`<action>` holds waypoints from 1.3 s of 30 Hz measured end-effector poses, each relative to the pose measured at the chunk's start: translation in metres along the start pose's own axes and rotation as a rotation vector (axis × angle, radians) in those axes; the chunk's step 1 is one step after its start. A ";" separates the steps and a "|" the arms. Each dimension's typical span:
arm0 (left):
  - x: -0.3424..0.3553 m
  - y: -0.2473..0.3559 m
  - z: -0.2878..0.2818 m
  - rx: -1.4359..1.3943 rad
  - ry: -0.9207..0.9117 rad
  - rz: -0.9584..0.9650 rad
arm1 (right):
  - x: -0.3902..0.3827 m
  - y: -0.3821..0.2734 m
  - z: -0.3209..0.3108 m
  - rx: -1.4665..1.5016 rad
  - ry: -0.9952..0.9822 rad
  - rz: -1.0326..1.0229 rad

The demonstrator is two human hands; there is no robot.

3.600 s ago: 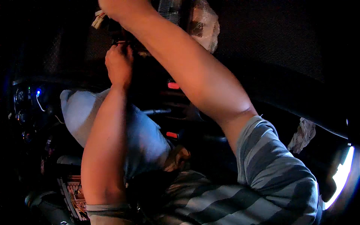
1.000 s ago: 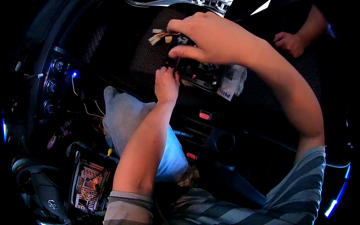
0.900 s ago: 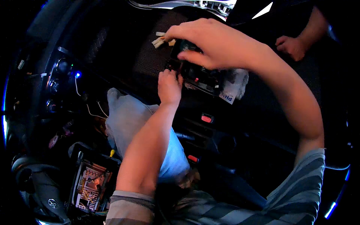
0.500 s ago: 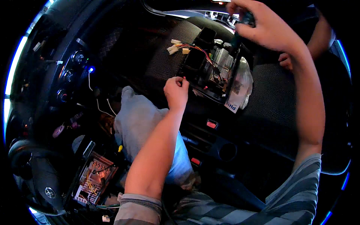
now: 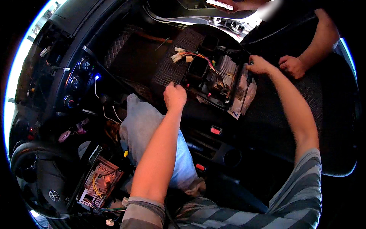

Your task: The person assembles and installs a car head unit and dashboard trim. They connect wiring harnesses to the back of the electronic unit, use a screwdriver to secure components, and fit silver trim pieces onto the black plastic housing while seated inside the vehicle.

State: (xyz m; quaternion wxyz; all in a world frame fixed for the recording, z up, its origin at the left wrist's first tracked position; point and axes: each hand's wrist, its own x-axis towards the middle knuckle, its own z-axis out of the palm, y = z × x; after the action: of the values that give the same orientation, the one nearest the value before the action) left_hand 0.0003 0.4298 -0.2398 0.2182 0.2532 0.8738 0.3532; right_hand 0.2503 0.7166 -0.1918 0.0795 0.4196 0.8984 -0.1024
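Observation:
My left hand (image 5: pixel 175 97) is closed, its fingertips pressed together beside the near left corner of a black-framed car unit (image 5: pixel 198 68) with a ribbed metal heat sink. If it holds anything, that is hidden. My right hand (image 5: pixel 262 65) reaches to the unit's far right edge. Its fingers are curled together around something dark, mostly covered, that I cannot make out. The unit lies on the dark textured passenger seat (image 5: pixel 263 110). Coloured wires with pale connectors (image 5: pixel 178 56) spread off its left side. A clear plastic bag (image 5: pixel 249 93) sticks out along its right side.
Another person's closed hand (image 5: pixel 292 66) rests on the seat at right. At the top, a hand holds a white flat object (image 5: pixel 220 4). An opened metal chassis with wires (image 5: pixel 101 181) sits near the steering wheel (image 5: pixel 47 183). Red seat-belt buckles (image 5: pixel 216 130) stand between the seats.
My right hand has come down from the upper door area to the unit's right edge. My left hand has barely shifted. The white flat object has come into view at the top.

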 end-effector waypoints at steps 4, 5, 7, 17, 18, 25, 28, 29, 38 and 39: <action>0.005 0.008 -0.009 0.173 -0.144 -0.048 | -0.007 -0.044 0.014 -0.188 -0.177 0.163; 0.010 0.003 -0.010 0.208 -0.170 -0.056 | -0.018 -0.074 0.007 -0.294 -0.031 0.075; 0.016 0.003 -0.003 0.199 -0.193 -0.054 | -0.018 -0.103 0.012 -0.089 0.505 -0.309; 0.015 0.005 -0.004 0.247 -0.299 -0.104 | -0.024 -0.199 0.003 -0.273 0.207 -0.784; 0.016 0.003 -0.002 0.187 -0.328 -0.108 | -0.022 -0.196 -0.002 -0.244 0.130 -0.782; 0.003 0.023 -0.043 -0.114 -0.017 0.328 | -0.040 -0.189 -0.055 -0.177 0.381 -0.884; -0.006 0.069 -0.100 -0.064 0.135 0.453 | -0.057 -0.203 -0.095 -0.197 0.663 -0.916; -0.010 0.080 -0.123 -0.019 0.173 0.489 | -0.063 -0.213 -0.104 -0.120 0.740 -0.943; -0.096 0.100 -0.282 0.168 0.148 0.614 | -0.129 -0.289 -0.141 0.329 0.799 -1.042; -0.101 0.090 -0.291 0.079 0.149 0.662 | -0.142 -0.299 -0.146 0.338 0.831 -1.054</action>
State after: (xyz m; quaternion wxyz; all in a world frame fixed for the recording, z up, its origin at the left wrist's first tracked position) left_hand -0.0585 0.2782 0.0363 0.0172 0.5048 0.7709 0.3881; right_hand 0.1019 0.4603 0.0166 -0.3980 -0.0621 0.9102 -0.0969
